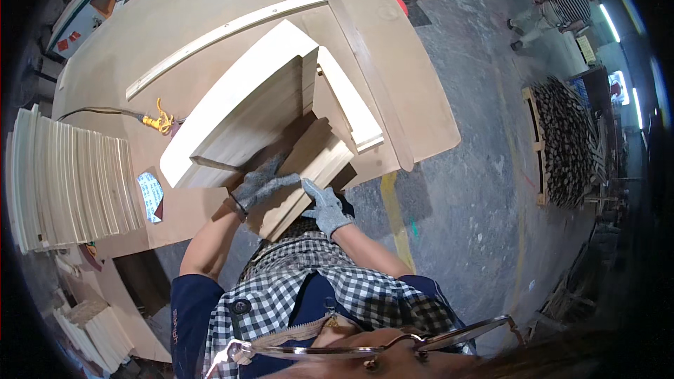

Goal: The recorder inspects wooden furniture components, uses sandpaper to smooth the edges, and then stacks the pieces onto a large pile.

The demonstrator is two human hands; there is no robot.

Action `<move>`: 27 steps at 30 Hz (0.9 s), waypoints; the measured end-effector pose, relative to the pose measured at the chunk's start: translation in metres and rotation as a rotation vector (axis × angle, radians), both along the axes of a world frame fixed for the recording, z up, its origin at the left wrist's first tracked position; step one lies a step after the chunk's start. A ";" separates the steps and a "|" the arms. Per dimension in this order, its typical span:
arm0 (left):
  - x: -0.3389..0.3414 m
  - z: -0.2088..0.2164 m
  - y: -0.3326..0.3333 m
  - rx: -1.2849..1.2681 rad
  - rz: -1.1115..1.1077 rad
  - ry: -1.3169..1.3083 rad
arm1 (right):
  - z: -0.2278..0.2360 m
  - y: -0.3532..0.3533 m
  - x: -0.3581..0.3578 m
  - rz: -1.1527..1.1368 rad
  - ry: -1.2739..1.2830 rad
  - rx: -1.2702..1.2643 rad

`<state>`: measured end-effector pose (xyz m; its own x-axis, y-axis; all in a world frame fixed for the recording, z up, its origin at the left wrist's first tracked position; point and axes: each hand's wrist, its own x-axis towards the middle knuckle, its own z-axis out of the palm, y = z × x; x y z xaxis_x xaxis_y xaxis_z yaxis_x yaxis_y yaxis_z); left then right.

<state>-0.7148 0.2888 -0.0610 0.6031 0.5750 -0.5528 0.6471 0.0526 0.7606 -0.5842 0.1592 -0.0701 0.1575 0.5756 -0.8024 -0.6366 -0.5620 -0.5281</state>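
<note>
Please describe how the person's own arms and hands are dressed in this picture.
Both hands wear grey knitted gloves: left hand, right hand. The forearms are bare. Short dark blue sleeves cover the upper arms, under a black-and-white checked apron.

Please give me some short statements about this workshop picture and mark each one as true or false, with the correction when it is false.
1. Both hands wear grey gloves. True: the left hand and the right hand are gloved.
2. The hands rest on a metal pipe. False: they are on a pale wooden piece.
3. A stack of curved wooden boards lies to the person's left. True.
4. The yellow cable lies on the floor. False: it lies on the brown table.
5. The workshop has no other person. False: another person is far off.
</note>
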 end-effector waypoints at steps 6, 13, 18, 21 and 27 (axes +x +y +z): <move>0.011 0.021 -0.010 -0.210 0.013 -0.066 | 0.012 -0.005 0.003 0.053 -0.250 -0.053; 0.036 0.034 0.013 -0.618 0.268 -0.088 | 0.029 0.035 0.047 0.420 -0.788 -0.199; 0.036 -0.054 0.022 0.505 -0.056 -0.023 | 0.008 0.039 0.033 0.429 -0.965 -0.140; 0.054 0.001 0.021 0.508 -0.219 0.248 | -0.002 0.032 0.038 0.428 -1.062 -0.168; 0.044 -0.038 0.028 0.405 -0.141 0.186 | -0.022 0.035 0.042 0.433 -0.996 -0.211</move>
